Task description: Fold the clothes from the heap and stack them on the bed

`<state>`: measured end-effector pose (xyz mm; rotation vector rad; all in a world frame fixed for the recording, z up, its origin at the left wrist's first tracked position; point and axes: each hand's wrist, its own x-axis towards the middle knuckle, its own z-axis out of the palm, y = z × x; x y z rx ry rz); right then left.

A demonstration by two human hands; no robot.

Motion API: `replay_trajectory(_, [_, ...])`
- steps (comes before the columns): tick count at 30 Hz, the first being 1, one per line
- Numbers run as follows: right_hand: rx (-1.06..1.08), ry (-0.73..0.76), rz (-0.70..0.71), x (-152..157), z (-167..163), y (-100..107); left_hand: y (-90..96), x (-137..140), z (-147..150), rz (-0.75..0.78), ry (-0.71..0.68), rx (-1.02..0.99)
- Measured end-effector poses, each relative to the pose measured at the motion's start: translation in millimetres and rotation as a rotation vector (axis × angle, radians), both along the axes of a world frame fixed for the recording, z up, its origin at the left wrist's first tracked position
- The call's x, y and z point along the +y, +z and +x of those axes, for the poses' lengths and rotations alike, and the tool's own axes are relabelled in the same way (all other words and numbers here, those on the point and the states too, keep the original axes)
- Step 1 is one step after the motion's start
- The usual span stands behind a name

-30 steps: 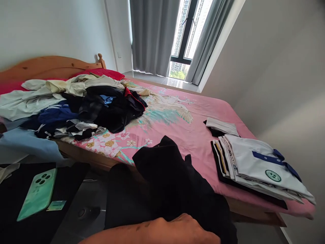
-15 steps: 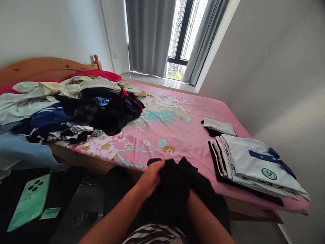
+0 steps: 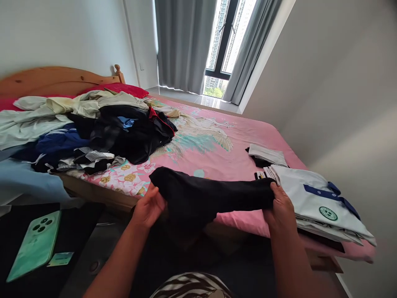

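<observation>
A black garment (image 3: 204,194) is stretched sideways between my two hands, over the near edge of the bed. My left hand (image 3: 150,210) grips its left end, fingers partly behind the cloth. At the other end, my right hand (image 3: 281,205) pinches the narrow part with the thumb on top. The garment's lower left part hangs down into shadow, and its exact kind cannot be made out. Just beyond my right hand lies a stack of folded clothes (image 3: 313,194), topped by a white polo shirt with a navy collar and a green round badge.
A loose heap of clothes (image 3: 133,140) covers the left of the pink floral bedsheet (image 3: 248,128). Folded grey and black cloths (image 3: 268,155) lie behind the stack. At lower left, a green phone (image 3: 35,244) and a card (image 3: 61,259) rest on a black surface.
The black garment was bunched low near my lap. My hands have moved up and apart, and it is now spread out between them.
</observation>
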<state>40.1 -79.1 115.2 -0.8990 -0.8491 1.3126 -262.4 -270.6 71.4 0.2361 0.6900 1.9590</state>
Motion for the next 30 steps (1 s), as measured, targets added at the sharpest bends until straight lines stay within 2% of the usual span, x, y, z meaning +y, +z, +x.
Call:
replay_trajectory(3, [0.058,-0.028,-0.077,2,-1,-8,0.7,-7,0,0.021,-0.115,0.053])
replay_trajectory(6, [0.084,-0.093,-0.1,9,3,-7,5.9,-8,-3,0.056,-0.043,-0.049])
replay_trajectory(9, [0.065,-0.095,-0.067,17,8,-4,14.2,-4,-1,-0.045,-0.093,-0.121])
replay_trajectory(11, [-0.045,-0.079,-0.031,20,10,-5,19.0,-2,3,-0.087,-0.112,-0.124])
replay_trajectory(13, [-0.269,-0.1,0.038,16,11,-4,22.8,-1,8,-0.059,-0.057,-0.11])
replay_trajectory(15, [-0.5,-0.134,0.145,0,7,-1,26.7,1,17,-0.003,-0.012,-0.079])
replay_trajectory(17, [-0.615,-0.043,0.226,-28,-3,6,32.2,7,33,0.05,-0.046,-0.014])
replay_trajectory(20, [-0.699,0.425,0.28,-82,-26,17,44.3,17,71,0.058,-0.219,0.184])
replay_trajectory(21, [-0.751,0.551,0.329,-98,-35,18,48.8,20,86,0.035,-0.299,0.298])
replay_trajectory(22, [-0.793,0.603,0.375,-110,-43,17,53.1,22,99,0.005,-0.375,0.442])
replay_trajectory(24, [-0.828,0.585,0.427,-125,-54,9,60.1,24,121,-0.061,-0.48,0.777])
replay_trajectory(26, [-0.802,0.517,0.428,-126,-59,-1,62.9,24,131,-0.116,-0.514,1.064])
replay_trajectory(28, [-0.762,0.473,0.418,-119,-58,-8,60.8,23,131,-0.156,-0.507,1.214])
replay_trajectory(30, [-0.695,0.398,0.379,-107,-54,-9,55.3,22,123,-0.227,-0.476,1.236])
